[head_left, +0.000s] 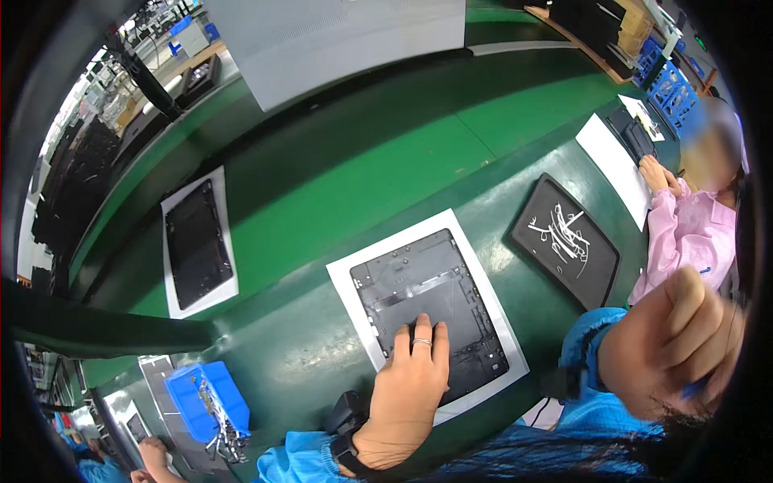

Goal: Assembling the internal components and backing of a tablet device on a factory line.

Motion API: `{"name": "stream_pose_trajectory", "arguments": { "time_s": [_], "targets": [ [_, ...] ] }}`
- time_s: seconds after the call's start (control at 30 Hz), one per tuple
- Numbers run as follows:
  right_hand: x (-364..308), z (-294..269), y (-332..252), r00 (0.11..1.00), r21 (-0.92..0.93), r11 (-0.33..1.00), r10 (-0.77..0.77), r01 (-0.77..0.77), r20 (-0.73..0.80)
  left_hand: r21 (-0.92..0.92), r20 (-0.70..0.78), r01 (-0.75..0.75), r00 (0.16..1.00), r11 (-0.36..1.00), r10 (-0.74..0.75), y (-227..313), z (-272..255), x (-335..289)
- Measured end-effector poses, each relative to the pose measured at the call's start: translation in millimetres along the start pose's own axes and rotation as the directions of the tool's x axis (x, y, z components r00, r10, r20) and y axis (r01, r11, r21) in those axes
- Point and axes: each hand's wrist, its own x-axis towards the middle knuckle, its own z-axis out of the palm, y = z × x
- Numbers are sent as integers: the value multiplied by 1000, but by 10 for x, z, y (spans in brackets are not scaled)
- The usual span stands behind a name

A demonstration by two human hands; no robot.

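My left hand (411,378) lies palm down with fingers spread on a flat black tablet-like housing (423,274). Clips, small slots and a strip of ribbon show along the housing, and it rests on a white sheet (510,350). My right hand (676,346) is raised at the right, away from the housing, its fingers curled closed. A bit of blue shows by its fingers, blurred; what it holds, if anything, I cannot make out. Beyond that hand lies a dark tray (592,278) with several thin white strips in it.
A second black housing (197,241) lies on white sheeting at the left. A blue bin (193,402) of small metallic parts stands at lower left. Behind the green bench (451,141) is a large grey panel (346,40). A person in a pink sleeve (664,229) works at the right.
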Motion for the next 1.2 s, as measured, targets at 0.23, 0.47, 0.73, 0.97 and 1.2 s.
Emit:
{"name": "stream_pose_trajectory", "arguments": {
  "time_s": [0.23, 0.47, 0.73, 0.97, 1.2],
  "targets": [
    [-613, 655, 1241, 153, -393, 285, 930, -874, 334, -97, 6, 16, 1000, 995, -16, -77, -53, -43],
    [-1155, 775, 1535, 182, -545, 500, 826, -673, 533, -16, -129, 130, 983, 991, -131, -203, -15, 95],
    [-1276, 812, 1567, 314, -489, 625, 755, -608, 576, -25, -52, 98, 994, 995, -99, -333, -96, 113],
    [-1325, 800, 1563, 334, -555, 666, 738, -498, 587, 23, -29, 122, 992, 992, -121, -308, -99, 137],
    [-1373, 765, 1568, 364, -504, 697, 706, -511, 608, 25, 21, 101, 995, 995, -101, -309, -116, 140]
  ]
}}
